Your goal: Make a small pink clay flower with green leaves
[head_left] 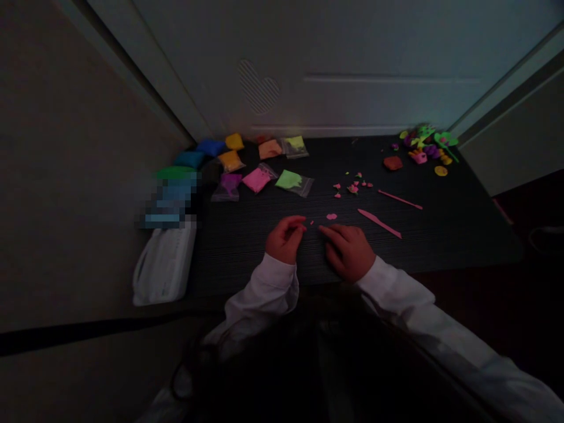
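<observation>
My left hand (pixel 284 239) is curled just above the dark tabletop, thumb and fingertips brought together in a pinch. Whatever they hold is too small to make out. Opposite it, my right hand (pixel 351 251) rests with its index finger stretched out to the table and the thumb apart. Between the two hands lies a tiny pink clay piece (pixel 312 222). Flattened pink clay bits (pixel 331 217) sit just beyond the right fingertips. Farther off are several small pink-and-green clay pieces (pixel 353 189). A pink modelling knife (pixel 379 223) and a thinner pink tool (pixel 400 199) lie to the right.
Bags of coloured clay, including a green one (pixel 291 181), a pink one (pixel 258 179) and a purple one (pixel 229 185), line the back left. Clay flowers (pixel 423 144) and a reddish-brown lump (pixel 392 163) are at back right. A white case (pixel 165 264) stands at the left edge.
</observation>
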`<act>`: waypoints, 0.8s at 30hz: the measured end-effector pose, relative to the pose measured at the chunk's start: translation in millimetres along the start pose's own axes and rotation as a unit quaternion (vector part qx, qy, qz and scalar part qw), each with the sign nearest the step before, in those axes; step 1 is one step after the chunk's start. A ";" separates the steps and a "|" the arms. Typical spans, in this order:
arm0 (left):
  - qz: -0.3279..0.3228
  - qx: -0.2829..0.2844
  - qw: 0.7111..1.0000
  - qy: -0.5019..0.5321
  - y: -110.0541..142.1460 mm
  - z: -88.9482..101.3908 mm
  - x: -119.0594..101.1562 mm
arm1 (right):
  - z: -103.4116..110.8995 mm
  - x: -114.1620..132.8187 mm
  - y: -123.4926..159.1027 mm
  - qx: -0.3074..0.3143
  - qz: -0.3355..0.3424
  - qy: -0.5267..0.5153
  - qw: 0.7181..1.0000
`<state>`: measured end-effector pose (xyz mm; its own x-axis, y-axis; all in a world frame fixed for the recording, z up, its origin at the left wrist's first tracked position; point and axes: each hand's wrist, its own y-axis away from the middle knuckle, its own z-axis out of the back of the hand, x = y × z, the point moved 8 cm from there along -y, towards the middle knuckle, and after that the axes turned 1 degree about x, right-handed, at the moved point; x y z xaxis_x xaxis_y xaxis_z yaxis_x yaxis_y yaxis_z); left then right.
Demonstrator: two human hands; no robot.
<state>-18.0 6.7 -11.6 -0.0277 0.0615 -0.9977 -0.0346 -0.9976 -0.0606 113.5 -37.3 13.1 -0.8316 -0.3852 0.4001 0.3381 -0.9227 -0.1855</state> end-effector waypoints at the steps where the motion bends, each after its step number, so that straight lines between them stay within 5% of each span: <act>1: 0.000 -0.001 1.000 0.012 0.0 -0.1 0.4 | 3.7 -3.3 0.0 -0.016 -0.005 -0.052 0.999; 3: -0.001 0.001 1.000 0.021 0.0 -1.0 -0.5 | 10.0 -13.0 0.0 -0.050 -0.028 -0.182 0.982; 5: -0.002 0.009 1.000 0.022 0.5 -2.6 -2.9 | 9.7 -24.3 -0.2 -0.076 -0.071 -0.344 0.933; 10: -0.021 0.061 0.997 0.032 2.4 -8.5 -12.4 | -28.6 -12.1 -5.3 0.015 -0.144 -0.717 0.682; 12: -0.039 0.083 0.995 0.035 3.1 -10.5 -15.9 | -38.9 2.4 -7.4 0.058 -0.145 -0.773 0.615; 17: -0.074 0.105 0.991 0.034 4.0 -11.5 -19.5 | -45.0 12.9 -9.4 0.063 -0.149 -0.811 0.561; 24: -0.080 0.108 0.991 0.025 4.6 -11.5 -22.2 | -43.9 12.6 -9.3 0.059 -0.140 -0.821 0.550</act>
<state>-6.1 0.3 9.9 0.0455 0.2120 -0.9762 -0.2478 -0.9443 -0.2166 80.5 -32.8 -19.5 0.6292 0.3638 0.6868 0.4043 -0.9079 0.1106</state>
